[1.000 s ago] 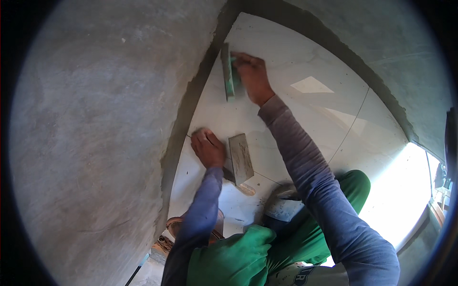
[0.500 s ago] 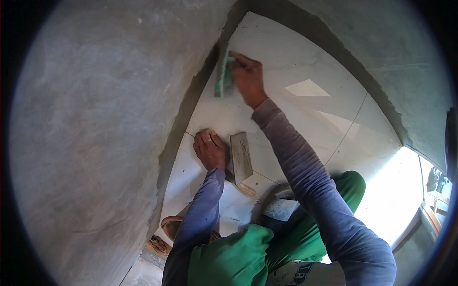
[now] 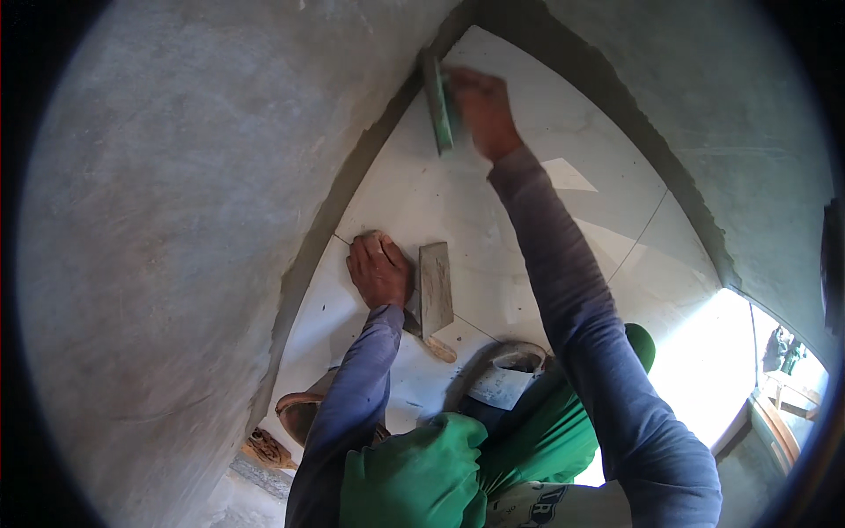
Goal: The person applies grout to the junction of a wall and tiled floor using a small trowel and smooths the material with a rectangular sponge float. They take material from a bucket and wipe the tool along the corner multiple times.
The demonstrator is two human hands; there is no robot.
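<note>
My right hand point(image 3: 482, 110) is closed on a green float point(image 3: 438, 106), raised on its edge at the foot of the left wall near the far corner. It is slightly blurred, and its top end touches the grey mortar strip point(image 3: 378, 132) along the wall base. My left hand point(image 3: 378, 268) rests on the pale floor tiles point(image 3: 396, 202) close to that wall, fingers curled under; whatever they may hold is hidden. Just right of it lies a cement-smeared rectangular block point(image 3: 436, 289). A tool's wooden handle point(image 3: 440, 349) sticks out below the block.
Bare grey plaster walls point(image 3: 176, 220) meet at the far corner. Near my left forearm are a brown-rimmed container point(image 3: 297, 407) and a brown fibrous bundle point(image 3: 268, 449). A dark rounded thing with a white band point(image 3: 500, 385) sits by my green-clad knees point(image 3: 414, 471). Bright light enters from the right.
My right hand has moved the float farther up along the wall base toward the corner, turning its tilt the other way. My left hand stays on the tiles; the whole view has shifted slightly.
</note>
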